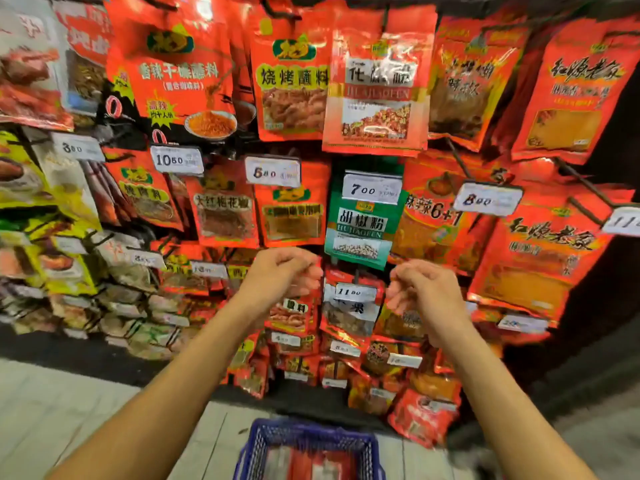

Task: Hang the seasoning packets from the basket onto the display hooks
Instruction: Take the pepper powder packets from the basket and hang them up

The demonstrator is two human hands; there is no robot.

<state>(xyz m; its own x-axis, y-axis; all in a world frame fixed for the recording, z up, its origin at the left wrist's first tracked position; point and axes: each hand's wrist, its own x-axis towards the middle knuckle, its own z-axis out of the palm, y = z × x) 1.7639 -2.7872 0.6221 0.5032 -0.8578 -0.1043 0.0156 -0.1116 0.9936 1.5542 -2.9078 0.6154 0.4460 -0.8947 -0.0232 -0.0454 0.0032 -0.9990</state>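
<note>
**Reaching at the hooks, basket waiting below**

Hovering before the display wall, the left hand (pixel 287 271) and the right hand (pixel 420 289) were raised side by side, either flank of a packet (pixel 349 306) behind a price tag reading 11-something (pixel 355 292). Both hands had their fingers curled inward. Whether the left grip pinched that packet's red upper edge or merely sat against it could not be told; the right grip looked closed on nothing plainly visible, though blur made that uncertain too. Holding both hands level at the hook's height was probably meant for steadying a packet's top while its hole was threaded onto the prong.

The seasoning packets still to be hung lay in the blue basket (pixel 308 441) on the floor, directly beneath the forearms; its contents (pixel 311 462) showed only as a red and white smear. The packet between the hands was glossy red foil with a clear window showing dark, coarse contents. Neighbouring hooks carried similar red pouches and one green packet (pixel 360 223) just above.
</note>
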